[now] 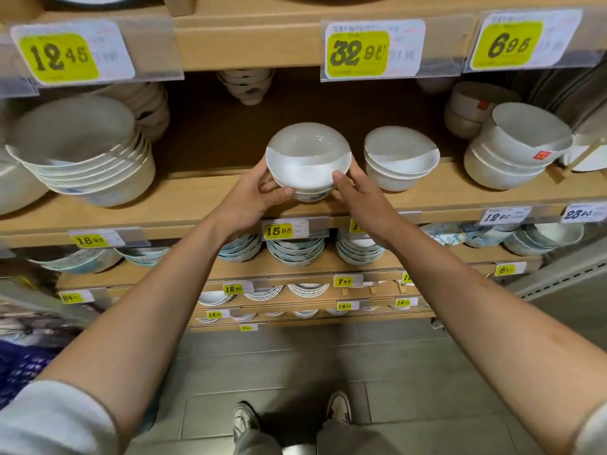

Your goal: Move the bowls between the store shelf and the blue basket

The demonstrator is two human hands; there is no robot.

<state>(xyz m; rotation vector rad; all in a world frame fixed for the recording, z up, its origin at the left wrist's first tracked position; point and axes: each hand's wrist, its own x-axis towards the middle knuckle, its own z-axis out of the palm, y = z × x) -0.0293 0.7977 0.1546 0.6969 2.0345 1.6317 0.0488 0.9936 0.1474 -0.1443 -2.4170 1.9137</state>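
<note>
Bowls in a small nested stack [308, 162] were held at the front edge of the wooden shelf [184, 198]. The left hand [253, 195] curled round its 9 o'clock side, the right hand [358, 195] round its 3 o'clock side. Another bowl stack [399, 159] stood just beside at 3 o'clock. The blue basket [19, 366] showed at the view's 8 o'clock edge.

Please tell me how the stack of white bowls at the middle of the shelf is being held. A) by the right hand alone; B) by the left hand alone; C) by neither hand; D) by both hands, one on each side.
D: the left hand grips the left side of the stack of white bowls, and the right hand grips its right side, thumb on the front.
</note>
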